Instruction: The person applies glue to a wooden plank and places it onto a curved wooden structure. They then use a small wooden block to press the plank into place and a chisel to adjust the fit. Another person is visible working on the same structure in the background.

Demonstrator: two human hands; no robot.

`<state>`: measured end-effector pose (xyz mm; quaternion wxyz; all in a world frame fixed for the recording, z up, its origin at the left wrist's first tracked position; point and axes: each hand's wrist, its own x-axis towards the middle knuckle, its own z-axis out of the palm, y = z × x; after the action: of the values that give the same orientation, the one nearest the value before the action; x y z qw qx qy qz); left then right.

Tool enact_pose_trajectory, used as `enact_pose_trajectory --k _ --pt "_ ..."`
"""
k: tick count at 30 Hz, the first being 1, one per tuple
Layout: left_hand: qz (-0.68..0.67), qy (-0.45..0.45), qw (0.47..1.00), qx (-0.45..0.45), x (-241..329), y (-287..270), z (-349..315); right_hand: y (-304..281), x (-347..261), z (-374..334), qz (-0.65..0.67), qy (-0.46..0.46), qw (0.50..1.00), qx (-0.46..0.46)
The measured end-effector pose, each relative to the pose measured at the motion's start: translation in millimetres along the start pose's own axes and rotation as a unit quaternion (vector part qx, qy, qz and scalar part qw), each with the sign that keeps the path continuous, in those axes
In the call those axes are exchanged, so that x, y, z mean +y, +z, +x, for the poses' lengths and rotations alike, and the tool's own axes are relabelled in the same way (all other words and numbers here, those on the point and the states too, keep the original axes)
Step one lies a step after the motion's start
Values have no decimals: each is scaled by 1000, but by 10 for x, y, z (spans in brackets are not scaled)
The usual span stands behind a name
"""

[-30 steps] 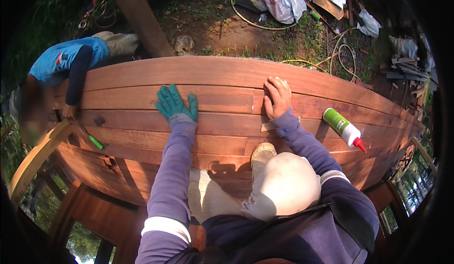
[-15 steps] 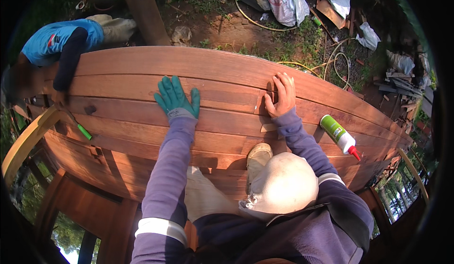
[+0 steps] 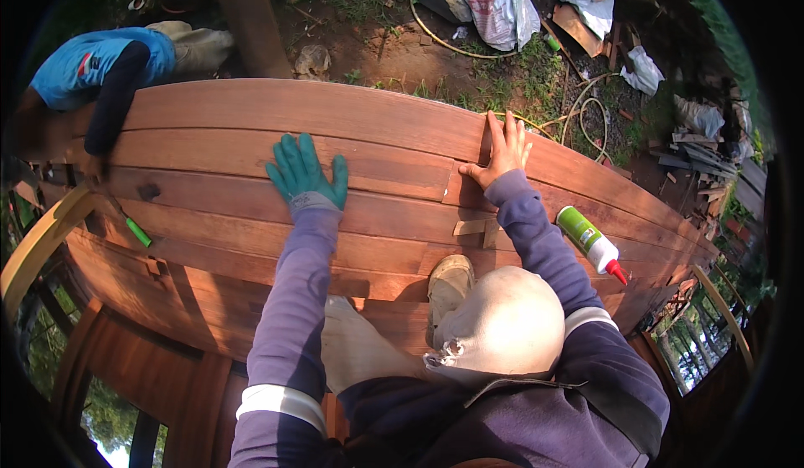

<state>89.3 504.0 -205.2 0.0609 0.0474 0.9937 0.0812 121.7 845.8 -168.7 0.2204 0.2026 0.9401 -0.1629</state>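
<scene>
My left hand (image 3: pixel 307 170), in a green-coated work glove, lies flat with fingers spread on the reddish-brown wooden planks (image 3: pixel 377 208). Bare, with its fingers apart, my right hand (image 3: pixel 501 149) rests on the outer planks, fingertips at the far edge. Neither hand holds anything. Close to my right wrist, small wood offcuts (image 3: pixel 475 227) lie near a joint between boards. A green and white glue bottle (image 3: pixel 589 240) with a red nozzle lies on its side to the right of my right forearm.
A person in a blue shirt (image 3: pixel 100 57) leans at the far left edge, near a green-handled tool (image 3: pixel 136 232) and a curved wooden rail (image 3: pixel 43 240). Another rail (image 3: pixel 724 317) stands right. Beyond the planks are a post (image 3: pixel 249 24), a sack (image 3: pixel 498 7), a hose (image 3: pixel 604 129) and scrap wood (image 3: pixel 699 162).
My right hand has slid away from me to the far edge, its fingers spreading wider. More of the offcuts shows beside its wrist. My left hand stays in place on the planks.
</scene>
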Motion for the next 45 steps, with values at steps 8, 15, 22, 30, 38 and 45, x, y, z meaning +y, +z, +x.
enact_pose_trajectory --k 8,15,22,30,38,45 --pt "3 -13 1000 -3 -27 -48 -20 180 160 36 10 -63 996 56" --pt "-14 -32 999 0 -10 -77 -26 178 146 58 0 -49 998 44" --pt "-18 -4 999 28 -17 -2 -34 88 75 13 19 -36 999 11" --pt "-7 5 1000 23 -2 -40 -21 66 19 4 20 -32 999 21" --pt "-9 0 1000 28 6 -41 -26 102 48 1 20 -38 998 35" --pt "-11 1 999 40 -5 -21 -8 76 17 13 18 -26 999 24"
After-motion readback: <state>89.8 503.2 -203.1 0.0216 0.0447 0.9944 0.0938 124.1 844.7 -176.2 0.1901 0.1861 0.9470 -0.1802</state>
